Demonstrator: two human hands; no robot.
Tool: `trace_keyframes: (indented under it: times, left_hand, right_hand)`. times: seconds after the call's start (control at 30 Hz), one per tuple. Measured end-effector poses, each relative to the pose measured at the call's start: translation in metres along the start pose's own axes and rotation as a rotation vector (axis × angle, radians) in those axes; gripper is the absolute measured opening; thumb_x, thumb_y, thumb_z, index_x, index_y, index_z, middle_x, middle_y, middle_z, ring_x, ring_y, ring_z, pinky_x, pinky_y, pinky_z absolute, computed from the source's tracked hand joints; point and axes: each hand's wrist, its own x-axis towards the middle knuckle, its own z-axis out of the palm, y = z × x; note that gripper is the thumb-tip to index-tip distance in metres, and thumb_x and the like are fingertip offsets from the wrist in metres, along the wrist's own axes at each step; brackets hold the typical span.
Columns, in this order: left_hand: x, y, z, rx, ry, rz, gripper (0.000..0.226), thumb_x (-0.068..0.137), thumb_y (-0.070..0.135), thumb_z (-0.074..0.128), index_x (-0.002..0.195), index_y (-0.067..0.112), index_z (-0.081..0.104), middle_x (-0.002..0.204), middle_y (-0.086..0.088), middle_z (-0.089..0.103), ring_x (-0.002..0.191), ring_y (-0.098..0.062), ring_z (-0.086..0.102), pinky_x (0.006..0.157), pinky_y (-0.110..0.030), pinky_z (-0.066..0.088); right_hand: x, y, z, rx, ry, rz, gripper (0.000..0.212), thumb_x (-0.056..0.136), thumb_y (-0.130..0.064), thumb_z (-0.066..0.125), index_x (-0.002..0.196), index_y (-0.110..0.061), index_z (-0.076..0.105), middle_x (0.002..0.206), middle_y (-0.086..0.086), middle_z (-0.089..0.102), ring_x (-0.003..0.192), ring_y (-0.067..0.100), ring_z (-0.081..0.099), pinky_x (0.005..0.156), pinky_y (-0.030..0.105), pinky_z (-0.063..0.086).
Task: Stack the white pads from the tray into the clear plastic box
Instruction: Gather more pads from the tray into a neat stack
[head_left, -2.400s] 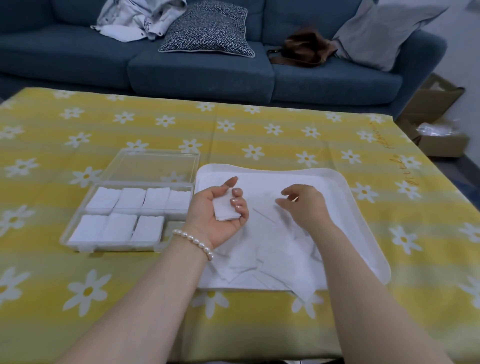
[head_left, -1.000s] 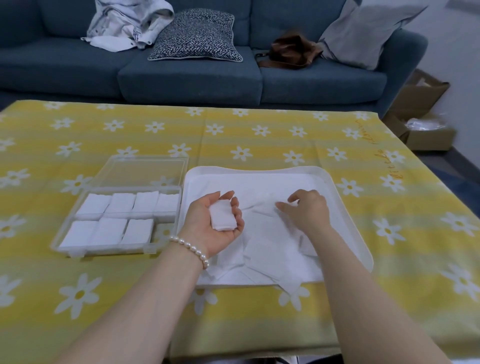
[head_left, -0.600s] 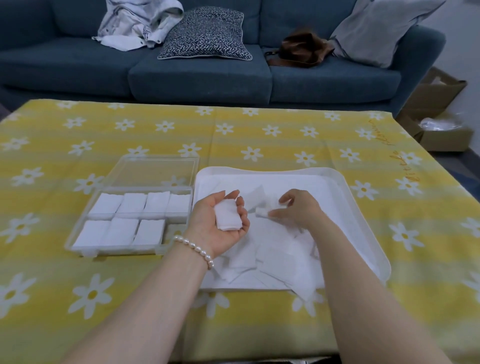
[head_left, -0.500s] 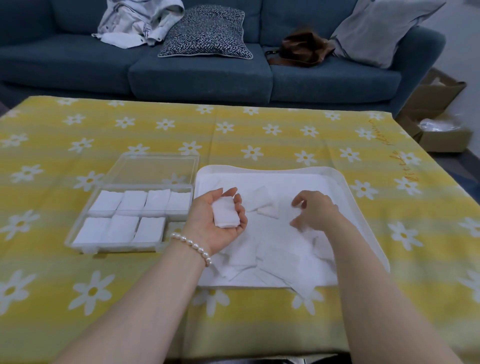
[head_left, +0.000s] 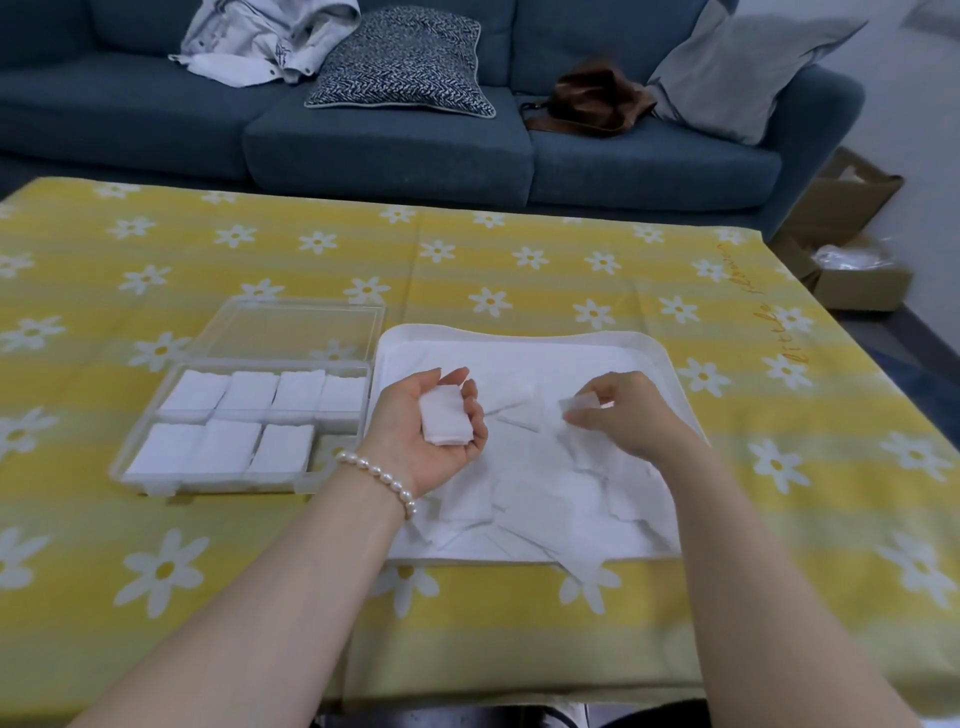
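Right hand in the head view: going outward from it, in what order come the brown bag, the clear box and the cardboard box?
From the right hand:
1. Clear box, on the table to its left.
2. Brown bag, on the sofa behind the table.
3. Cardboard box, on the floor at far right.

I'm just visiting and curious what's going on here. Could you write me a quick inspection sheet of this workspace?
Surface: table under a yellow daisy tablecloth.
Job's things: white tray of loose pads; clear plastic box, lid open, seven compartments filled, the near right one unfilled.
Clutter: nothing seen.
Grips: left hand cradles a small pad stack; right hand pinches a single pad.
Cables: nothing seen.
Surroundings: blue sofa with cushions, clothing, brown bag; cardboard boxes on the floor.
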Motion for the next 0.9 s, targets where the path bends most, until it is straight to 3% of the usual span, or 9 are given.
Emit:
trace_keyframes:
  times: [0.17, 0.23, 0.37, 0.5, 0.57, 0.67, 0.77, 0.9]
  left_hand:
    - [0.001, -0.002, 0.001, 0.001, 0.005, -0.002, 0.019, 0.092, 0.022, 0.045, 0.093, 0.01, 0.06, 0.068, -0.006, 0.061, 0.05, -0.016, 0.052, 0.056, -0.026, 0.041]
    - [0.001, -0.003, 0.001, 0.002, 0.004, -0.007, 0.019, 0.092, 0.022, 0.045, 0.093, 0.01, 0.06, 0.068, -0.006, 0.061, 0.049, -0.016, 0.052, 0.056, -0.026, 0.041]
    - [0.001, -0.003, 0.002, 0.007, 0.006, -0.014, 0.019, 0.092, 0.023, 0.045, 0.091, 0.01, 0.06, 0.068, -0.006, 0.061, 0.048, -0.017, 0.052, 0.056, -0.025, 0.041]
    - [0.002, -0.002, 0.001, 0.005, 0.009, -0.014, 0.019, 0.092, 0.023, 0.046, 0.091, 0.01, 0.06, 0.067, -0.006, 0.061, 0.048, -0.017, 0.052, 0.055, -0.025, 0.042]
    - [0.002, -0.002, 0.002, 0.006, 0.005, -0.017, 0.019, 0.092, 0.023, 0.046, 0.091, 0.01, 0.06, 0.067, -0.006, 0.061, 0.048, -0.017, 0.052, 0.055, -0.025, 0.042]
    - [0.002, -0.003, 0.003, 0.008, 0.002, -0.02, 0.019, 0.092, 0.022, 0.046, 0.089, 0.01, 0.06, 0.067, -0.006, 0.061, 0.048, -0.017, 0.052, 0.056, -0.026, 0.041]
    - [0.001, -0.004, 0.003, 0.009, 0.004, -0.016, 0.019, 0.091, 0.022, 0.046, 0.089, 0.009, 0.06, 0.067, -0.006, 0.061, 0.048, -0.017, 0.052, 0.055, -0.025, 0.041]
    - [0.0, -0.01, 0.004, 0.026, 0.011, -0.027, 0.018, 0.091, 0.022, 0.048, 0.088, 0.009, 0.061, 0.067, -0.006, 0.061, 0.049, -0.017, 0.053, 0.056, -0.025, 0.042]
  right_hand:
    - [-0.005, -0.014, 0.018, -0.302, -0.276, -0.035, 0.01, 0.071, -0.014, 0.075, 0.074, -0.018, 0.066, 0.079, -0.005, 0.061, 0.078, 0.016, 0.057, 0.065, 0.026, 0.044]
    - [-0.005, -0.017, 0.029, -0.366, -0.291, -0.012, 0.018, 0.07, -0.01, 0.073, 0.068, -0.02, 0.059, 0.077, -0.008, 0.053, 0.077, 0.016, 0.054, 0.06, 0.024, 0.043]
    - [-0.001, -0.021, 0.037, -0.424, -0.288, 0.004, 0.019, 0.063, 0.003, 0.068, 0.058, -0.013, 0.059, 0.067, 0.001, 0.057, 0.059, 0.016, 0.051, 0.047, 0.022, 0.037]
    - [0.0, -0.022, 0.035, -0.401, -0.319, 0.058, 0.022, 0.066, 0.001, 0.07, 0.057, -0.016, 0.059, 0.071, 0.003, 0.063, 0.059, 0.013, 0.051, 0.048, 0.021, 0.038]
    - [0.001, -0.02, 0.029, -0.36, -0.26, 0.055, 0.015, 0.067, -0.005, 0.073, 0.061, -0.016, 0.065, 0.069, 0.001, 0.064, 0.063, 0.014, 0.054, 0.051, 0.021, 0.04]
    - [0.003, -0.016, 0.016, -0.216, -0.027, 0.023, 0.007, 0.07, -0.013, 0.075, 0.065, -0.015, 0.071, 0.064, -0.002, 0.062, 0.061, 0.013, 0.054, 0.048, 0.02, 0.038]
    - [-0.001, -0.013, 0.005, 0.17, 0.17, 0.009, 0.019, 0.069, -0.007, 0.076, 0.06, -0.021, 0.068, 0.062, -0.004, 0.063, 0.06, 0.012, 0.055, 0.052, 0.02, 0.042]
    - [-0.008, -0.015, 0.001, 0.55, 0.309, 0.018, 0.026, 0.07, 0.0, 0.075, 0.058, -0.022, 0.068, 0.066, -0.006, 0.066, 0.058, 0.012, 0.06, 0.057, 0.025, 0.047]
